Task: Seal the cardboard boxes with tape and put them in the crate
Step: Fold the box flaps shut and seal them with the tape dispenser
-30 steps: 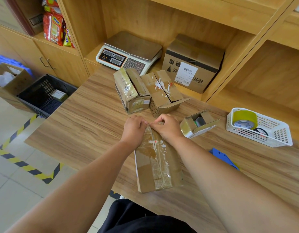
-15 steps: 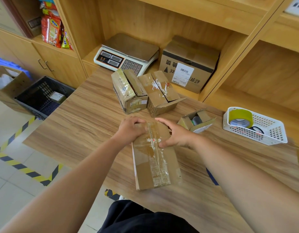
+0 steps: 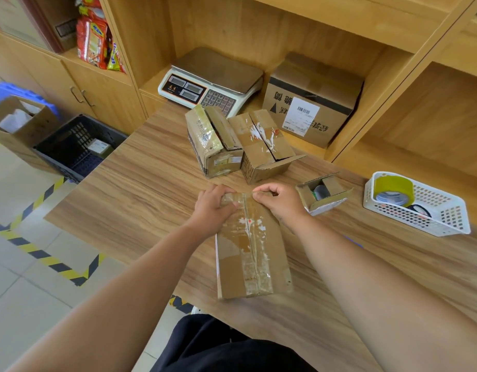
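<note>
The long wood-grain table [image 3: 140,189] is taking up most of the room in front of me. The dark slatted plastic crate [image 3: 71,146] is sitting on the floor off its left end. At the back, a big brown carton with a white barcode label [image 3: 312,100] is standing beside a white electronic scale [image 3: 210,79].

The flat brown cardboard box [image 3: 252,253] is lying at the table's near edge. Its long axis is running straight away from the person, and a glossy clear tape strip is running lengthwise down its top seam. Its far end is pointing toward two worn taped cardboard boxes [image 3: 213,140] lying side by side, just apart from it.

A white perforated plastic basket [image 3: 433,218] is sitting well to the right with a yellow-green tape roll [image 3: 393,187] inside. A small open cardboard box [image 3: 323,191] is lying between it and the hands.

Both forearms are reaching forward. The left hand [image 3: 211,208] is gripping the flat box's far left corner, fingers curled over it. The right hand [image 3: 279,202] is pinching the far edge at the seam, its other fingers tucked.
</note>
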